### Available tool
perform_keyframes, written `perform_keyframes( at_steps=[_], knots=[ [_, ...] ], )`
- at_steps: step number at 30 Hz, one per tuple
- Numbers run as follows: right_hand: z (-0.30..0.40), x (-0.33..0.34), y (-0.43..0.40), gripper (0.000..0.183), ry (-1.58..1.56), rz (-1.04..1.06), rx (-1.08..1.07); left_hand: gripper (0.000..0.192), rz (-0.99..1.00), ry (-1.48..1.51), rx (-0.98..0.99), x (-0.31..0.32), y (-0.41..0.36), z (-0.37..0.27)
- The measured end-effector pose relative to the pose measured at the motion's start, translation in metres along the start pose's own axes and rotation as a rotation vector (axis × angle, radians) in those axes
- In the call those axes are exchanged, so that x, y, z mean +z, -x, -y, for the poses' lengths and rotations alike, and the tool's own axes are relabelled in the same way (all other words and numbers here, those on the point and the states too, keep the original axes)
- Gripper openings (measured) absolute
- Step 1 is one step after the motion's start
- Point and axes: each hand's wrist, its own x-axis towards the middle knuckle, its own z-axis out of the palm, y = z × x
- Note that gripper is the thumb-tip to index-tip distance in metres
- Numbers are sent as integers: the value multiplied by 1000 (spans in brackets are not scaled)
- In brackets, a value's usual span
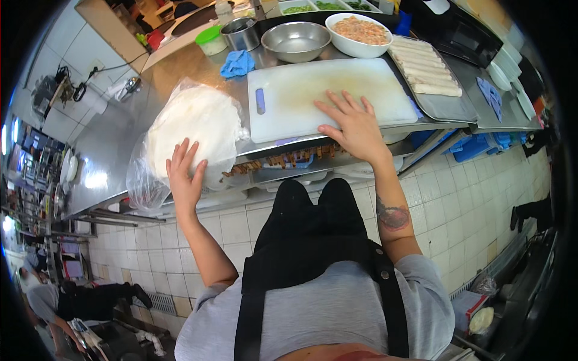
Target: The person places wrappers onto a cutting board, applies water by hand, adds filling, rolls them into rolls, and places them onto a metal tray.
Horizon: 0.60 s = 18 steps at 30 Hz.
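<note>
My left hand (185, 167) lies with spread fingers on the near edge of a stack of thin white dough sheets (194, 122), which rests on a clear plastic bag (146, 192). Palm down and fingers apart, my right hand (350, 122) is over the near right part of a white cutting board (293, 99). To the right of the board, a metal tray (445, 106) carries a row of rolled white pastries (426, 67). Behind the board stand a white bowl of minced filling (361, 34) and a steel bowl (296, 40) that seems to hold a little liquid.
A crumpled blue cloth (238, 63), a green-lidded tub (211, 40) and a steel pot (240, 34) stand behind the dough sheets. Another blue cloth (490, 97) lies right of the tray. Wooden clips or sticks (293, 159) show beneath the counter edge. A person (49, 298) bends at lower left.
</note>
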Motion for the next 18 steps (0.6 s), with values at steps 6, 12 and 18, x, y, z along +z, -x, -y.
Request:
perform_keyframes(
  at_steps=[6,12,18],
  knots=[
    [6,0,-4,51,9,36,2,27,-94,42,-4,-5,11,-10],
    [8,-1,-8,57,-234,53,27,22,-147,27,4,0,13,-43],
    [108,7,-35,80,-542,-156,-329,17,-290,244,-11,-22,-6,-73]
  ],
)
